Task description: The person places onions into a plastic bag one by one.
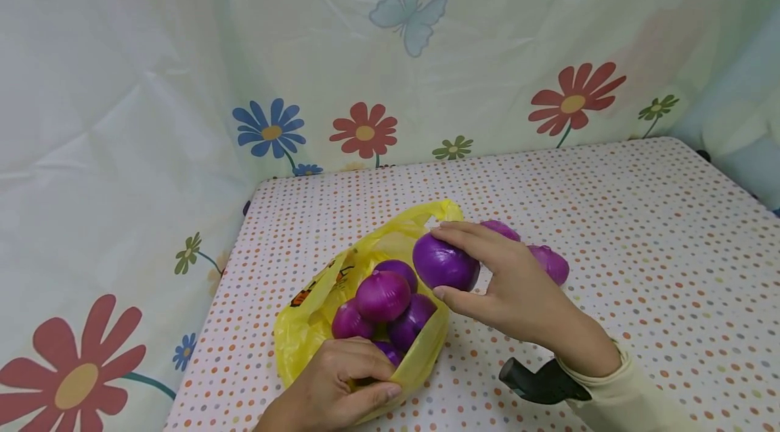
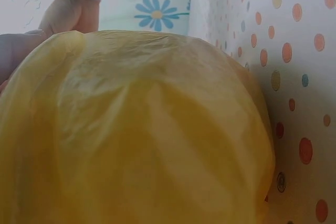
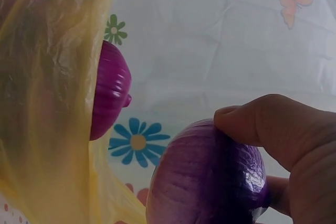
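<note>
- Yellow bag (image 1: 289,344), its print (image 1: 301,298) illegible.
- Left hand (image 1: 335,378), gripping bag's near rim.
- Bagged purple onions (image 1: 382,296), inside bag.
- Held onion (image 1: 445,263), beside bag's mouth, grasped by right hand (image 1: 518,283).
- Two loose onions (image 1: 550,264), right of bag.

You can read no words or numbers; the black-and-orange print (image 1: 302,296) on your yellow plastic bag (image 1: 428,349) is illegible.

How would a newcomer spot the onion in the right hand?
On the dotted table cover sits a yellow bag of purple onions. In the head view, near the bag's right rim, the right hand grips a violet onion, the only one held.
</note>
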